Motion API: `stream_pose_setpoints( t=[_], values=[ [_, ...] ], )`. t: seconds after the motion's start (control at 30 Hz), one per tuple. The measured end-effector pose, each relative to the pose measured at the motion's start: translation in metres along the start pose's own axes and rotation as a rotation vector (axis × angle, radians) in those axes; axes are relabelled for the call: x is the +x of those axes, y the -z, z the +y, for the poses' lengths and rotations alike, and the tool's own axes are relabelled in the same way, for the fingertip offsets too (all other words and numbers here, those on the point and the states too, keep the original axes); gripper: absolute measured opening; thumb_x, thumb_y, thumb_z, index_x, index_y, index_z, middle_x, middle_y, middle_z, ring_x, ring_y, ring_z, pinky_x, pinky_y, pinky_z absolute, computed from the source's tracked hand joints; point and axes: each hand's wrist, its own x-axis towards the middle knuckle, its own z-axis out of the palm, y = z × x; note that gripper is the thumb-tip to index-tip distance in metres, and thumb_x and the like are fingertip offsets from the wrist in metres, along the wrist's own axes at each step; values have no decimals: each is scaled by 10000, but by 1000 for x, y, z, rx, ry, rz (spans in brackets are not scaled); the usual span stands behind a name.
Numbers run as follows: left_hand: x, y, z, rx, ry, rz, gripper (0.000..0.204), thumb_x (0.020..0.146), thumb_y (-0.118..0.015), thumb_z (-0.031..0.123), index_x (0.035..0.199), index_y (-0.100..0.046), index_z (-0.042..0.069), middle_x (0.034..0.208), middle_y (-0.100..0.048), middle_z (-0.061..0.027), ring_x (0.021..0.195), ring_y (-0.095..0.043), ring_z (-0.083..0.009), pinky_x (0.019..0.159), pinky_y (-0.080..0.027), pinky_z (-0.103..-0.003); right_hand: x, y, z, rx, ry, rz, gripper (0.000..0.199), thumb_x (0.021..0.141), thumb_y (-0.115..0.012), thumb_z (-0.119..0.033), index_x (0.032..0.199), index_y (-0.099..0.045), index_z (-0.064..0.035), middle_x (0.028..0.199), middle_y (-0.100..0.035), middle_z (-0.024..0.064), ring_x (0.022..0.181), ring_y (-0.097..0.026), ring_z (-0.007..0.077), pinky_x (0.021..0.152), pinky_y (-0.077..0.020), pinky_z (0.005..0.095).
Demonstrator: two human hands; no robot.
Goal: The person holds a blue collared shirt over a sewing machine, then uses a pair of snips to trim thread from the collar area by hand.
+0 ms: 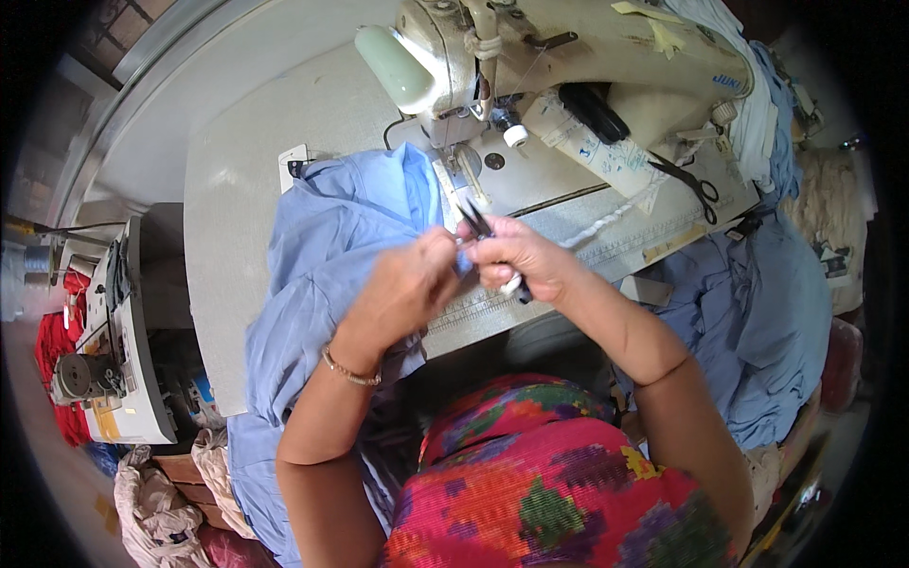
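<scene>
In front of the sewing machine (587,57), my two hands meet above the table's near edge. My right hand (521,256) is closed round small dark thread snips (476,220), blades pointing up and away. A small white piece (512,283) shows by its lower fingers. Against the snips, my left hand (417,275) is closed in a pinch; what its fingertips hold is too small to make out. Light blue cloth (350,208) lies bunched beside and beneath my left hand, reaching close to the presser foot (464,170) and hanging over the table's front.
Black scissors (696,187) rest right of the machine bed, near a marked paper (597,151) and a black object (594,112). A twisted white strip (606,222) lies nearby. More blue cloth (748,312) hangs at the right. Another machine (104,379) stands at the left.
</scene>
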Motion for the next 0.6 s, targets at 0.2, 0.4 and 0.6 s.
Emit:
stream_pose_setpoints(
  t=[0.2, 0.4, 0.6],
  values=[
    [13, 4, 2, -107, 62, 132, 87, 722, -541, -52, 788, -511, -4, 799, -551, -107, 620, -522, -202, 577, -427, -263, -6, 3, 4, -134, 166, 101, 277, 807, -602, -29, 1046, -461, -49, 821, -503, 18, 514, -439, 57, 437, -346, 184],
    [8, 4, -28, -313, 241, 248, 43, 840, -567, 26, 870, -588, 3, 803, -572, -9, 681, -467, -45, 611, -393, -196, -4, -7, 2, -331, 298, 147, 318, 813, -626, -54, 1077, -449, -42, 886, -516, 34, 563, -445, 58, 467, -361, 179],
    [9, 4, -9, -606, 471, -87, 212, 831, -606, 40, 1039, -583, 7, 908, -541, 0, 729, -461, -45, 645, -389, -188, -4, -6, 7, -391, 371, 159, 324, 815, -635, -68, 1082, -453, -44, 894, -533, 31, 571, -446, 48, 468, -367, 175]
  ],
)
